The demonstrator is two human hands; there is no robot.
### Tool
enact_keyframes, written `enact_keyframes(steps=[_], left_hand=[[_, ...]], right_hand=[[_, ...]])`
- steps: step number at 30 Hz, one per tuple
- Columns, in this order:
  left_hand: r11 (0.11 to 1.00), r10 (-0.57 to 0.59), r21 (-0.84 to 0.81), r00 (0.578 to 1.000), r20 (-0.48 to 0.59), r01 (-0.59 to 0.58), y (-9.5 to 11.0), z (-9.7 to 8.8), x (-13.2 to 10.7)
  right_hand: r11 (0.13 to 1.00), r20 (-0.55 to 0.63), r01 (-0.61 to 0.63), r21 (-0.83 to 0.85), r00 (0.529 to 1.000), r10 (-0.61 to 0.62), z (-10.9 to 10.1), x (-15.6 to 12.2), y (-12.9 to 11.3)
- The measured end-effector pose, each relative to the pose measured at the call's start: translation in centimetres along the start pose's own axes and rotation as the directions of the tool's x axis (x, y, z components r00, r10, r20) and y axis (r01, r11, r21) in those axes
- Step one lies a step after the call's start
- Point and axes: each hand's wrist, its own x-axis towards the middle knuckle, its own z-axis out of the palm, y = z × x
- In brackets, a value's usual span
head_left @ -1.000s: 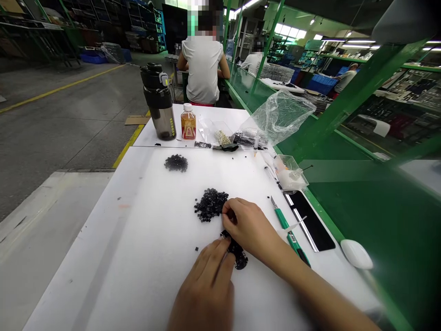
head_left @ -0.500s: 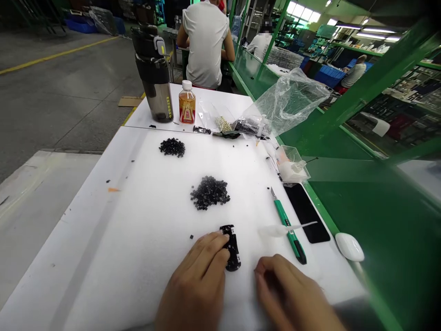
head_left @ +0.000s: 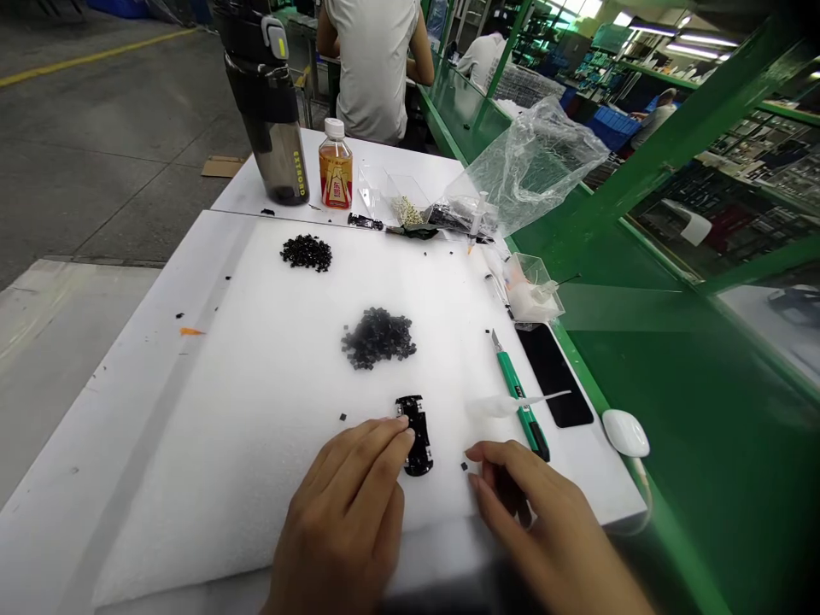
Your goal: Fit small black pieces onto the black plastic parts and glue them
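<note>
A black, oblong plastic part (head_left: 419, 444) with notched ends lies on the white foam sheet. My left hand (head_left: 349, 504) reaches across from the left, its fingers stretched out and their tips touching the part's left edge. To the right, my right hand (head_left: 538, 512) has thumb and index finger apart. Beside those fingertips a tiny black square (head_left: 465, 466) lies on the sheet. Another small square (head_left: 343, 417) sits left of the part. Farther back is a heap of black squares (head_left: 379, 340), and beyond it a second pile of small black pieces (head_left: 306, 253).
A green utility knife (head_left: 512, 380), blade out, lies on the right by a phone (head_left: 554, 376) and a white mouse-like object (head_left: 626, 433). At the back stand a tumbler (head_left: 272, 128), a drink bottle (head_left: 336, 166) and a clear plastic bag (head_left: 531, 162). A person (head_left: 375, 68) sits beyond.
My right thumb and index finger, pinched together before, have parted, and a tiny black square now shows beside them. My left fingers cover less of the part. The camera view has shifted slightly.
</note>
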Motion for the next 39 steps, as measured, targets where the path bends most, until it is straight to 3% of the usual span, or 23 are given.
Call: enact_keyframes(steps=[6,9,12,17,25,31,39], left_hand=[[1.0,-0.004,-0.018,1.0,-0.016,0.004,0.0,0.0,-0.4],[0.989,-0.119,-0.092,0.992,-0.051,0.114,0.2,-0.4,-0.4],[0.956,-0.24,-0.176,0.971,-0.015,0.234,0.3,-0.9,-0.3],[0.968,-0.161,-0.191,0.986,0.042,0.166,0.1,-0.9,-0.2],[0.979,-0.132,-0.146,0.987,0.089,0.144,-0.1,-0.6,0.2],[0.984,-0.13,-0.108,0.987,0.096,0.14,-0.1,-0.3,0.4],[0.984,-0.126,-0.116,0.988,0.087,0.136,-0.3,-0.2,-0.2]], right_hand=[[0.98,0.02,0.106,-0.166,0.994,-0.104,0.5,0.3,0.1],[0.954,0.063,0.144,-0.263,0.989,-0.132,0.4,0.4,0.4],[0.954,0.082,0.151,-0.26,0.988,-0.134,0.1,0.5,0.6],[0.952,0.108,0.174,-0.251,0.983,-0.151,-0.5,0.6,0.9],[0.893,0.166,0.258,-0.369,0.964,-0.21,-0.7,0.1,0.8],[0.901,0.143,0.345,-0.264,0.938,-0.317,1.0,1.9,-1.9],[0.899,0.132,0.381,-0.216,0.924,-0.36,2.7,3.0,-1.7]])
